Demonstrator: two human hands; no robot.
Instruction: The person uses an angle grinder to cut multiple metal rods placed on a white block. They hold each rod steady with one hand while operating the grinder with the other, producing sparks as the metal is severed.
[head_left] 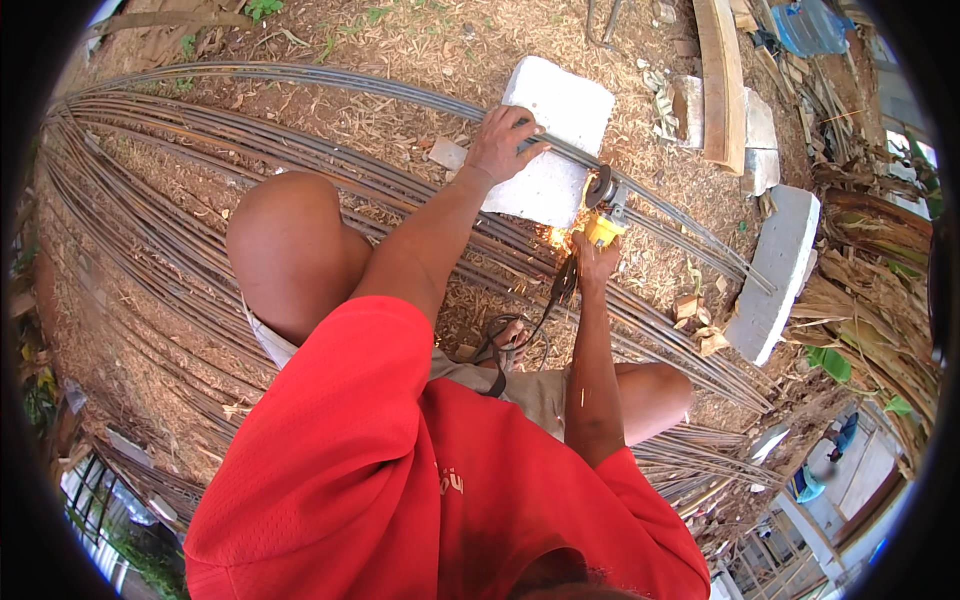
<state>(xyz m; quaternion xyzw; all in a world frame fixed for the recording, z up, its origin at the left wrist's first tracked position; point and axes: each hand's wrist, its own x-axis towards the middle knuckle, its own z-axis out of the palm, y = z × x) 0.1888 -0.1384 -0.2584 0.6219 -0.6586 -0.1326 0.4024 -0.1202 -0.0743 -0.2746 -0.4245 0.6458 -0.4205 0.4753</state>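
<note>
A yellow angle grinder is in my right hand, fingers closed around its body. Its dark disc meets a narrow bundle of steel rods. Orange sparks spray from there down toward the ground. My left hand grips the same rods to the left of the disc, fingers curled over them. Beneath the rods lies a pale block. From the grinder a black cord trails past my sandalled foot.
Many long rusty rods spread over the ground under and beside my legs. The bundle's right ends reach a grey concrete slab. Wooden planks, broken blocks and dry leaves lie to the right.
</note>
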